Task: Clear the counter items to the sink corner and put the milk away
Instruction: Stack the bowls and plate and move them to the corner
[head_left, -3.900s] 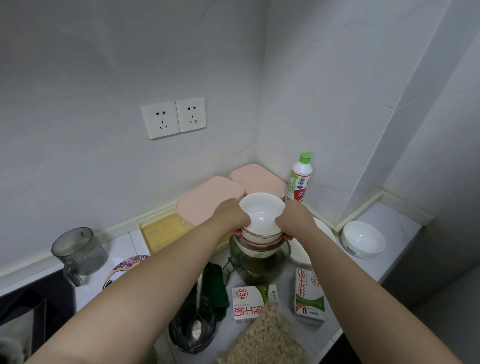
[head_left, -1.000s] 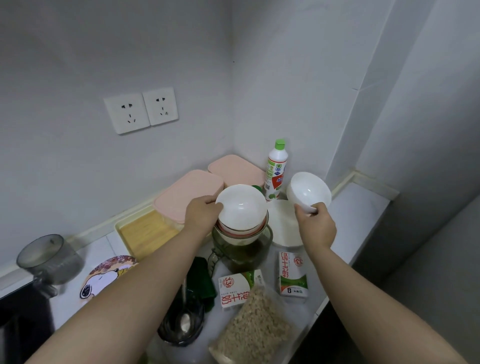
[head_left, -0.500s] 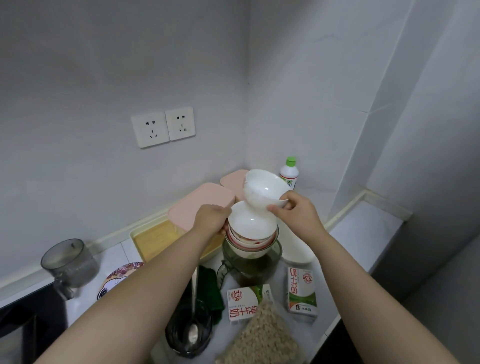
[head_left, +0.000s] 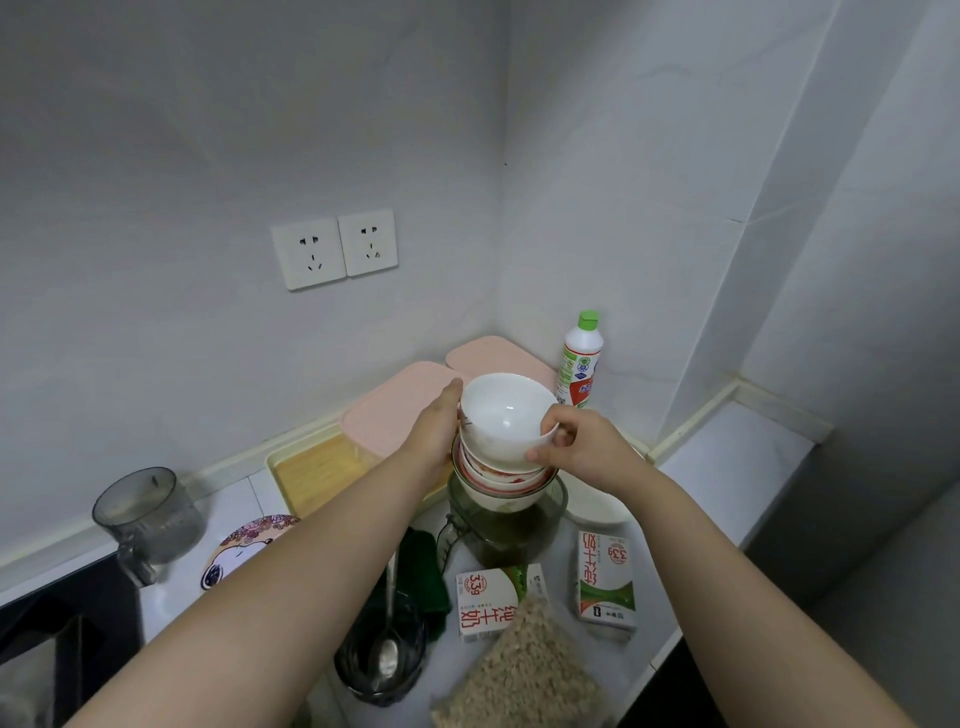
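Note:
A white bowl (head_left: 504, 415) rests tilted on top of a stack of bowls (head_left: 498, 475), which sits in a dark glass jug (head_left: 506, 525). My right hand (head_left: 582, 447) pinches the white bowl's near rim. My left hand (head_left: 439, 431) grips the left side of the stack. Two milk cartons lie on the counter near me: one (head_left: 491, 600) in front of the jug, the other (head_left: 607, 579) to its right.
Two pink-lidded boxes (head_left: 395, 410) and a green-capped bottle (head_left: 579, 364) stand in the wall corner. A white plate (head_left: 597, 512), a bag of grain (head_left: 524, 670), a glass with a spoon (head_left: 382, 660), a green cloth (head_left: 421, 571), a grey measuring cup (head_left: 148, 517) and a patterned plate (head_left: 244, 545) crowd the counter.
My right hand brought the white bowl from the right side over to the stack and lowered it onto the top. My left hand stayed on the stack.

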